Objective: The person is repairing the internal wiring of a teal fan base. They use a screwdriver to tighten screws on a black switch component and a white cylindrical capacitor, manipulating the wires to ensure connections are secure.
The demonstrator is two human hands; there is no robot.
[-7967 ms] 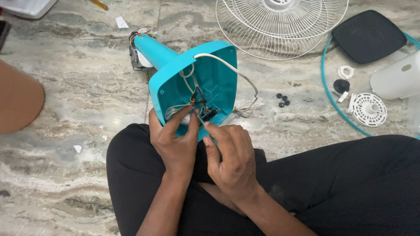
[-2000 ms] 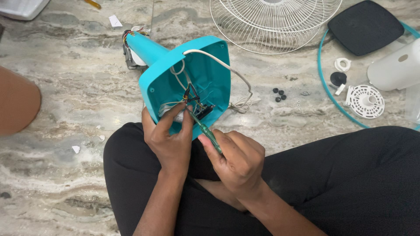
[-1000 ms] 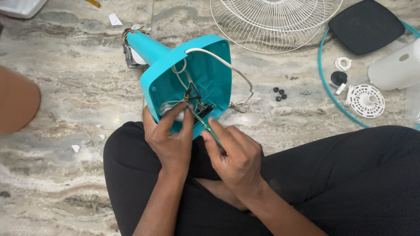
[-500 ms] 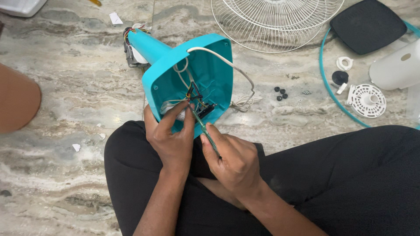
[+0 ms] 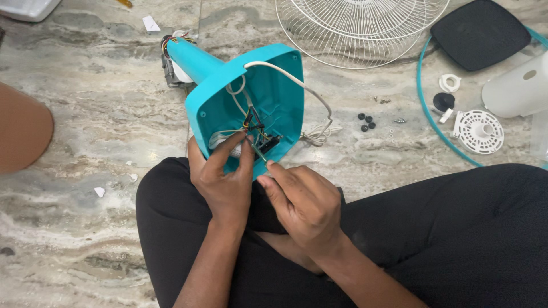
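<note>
A teal fan base housing (image 5: 279, 85) lies on its side on the marble floor, its hollow underside facing me, with coloured wires and a small black switch part inside. My left hand (image 5: 222, 179) grips the housing's near rim, fingers reaching in towards the wires. My right hand (image 5: 302, 202) holds a thin screwdriver (image 5: 258, 151) whose tip points into the wiring. A white power cord (image 5: 311, 97) loops out of the housing to the right. Both hands rest over my lap in black trousers.
A white wire fan guard (image 5: 359, 28) lies at the top. A black cover (image 5: 479, 31), a teal ring (image 5: 425, 108), white plastic parts (image 5: 478, 131) and small black screws (image 5: 365, 121) lie to the right. A brown rounded object (image 5: 20, 134) sits at the left edge.
Hands and housing stay nearly where they were. The screwdriver tip has shifted slightly within the wiring; my left fingers have adjusted on the rim.
</note>
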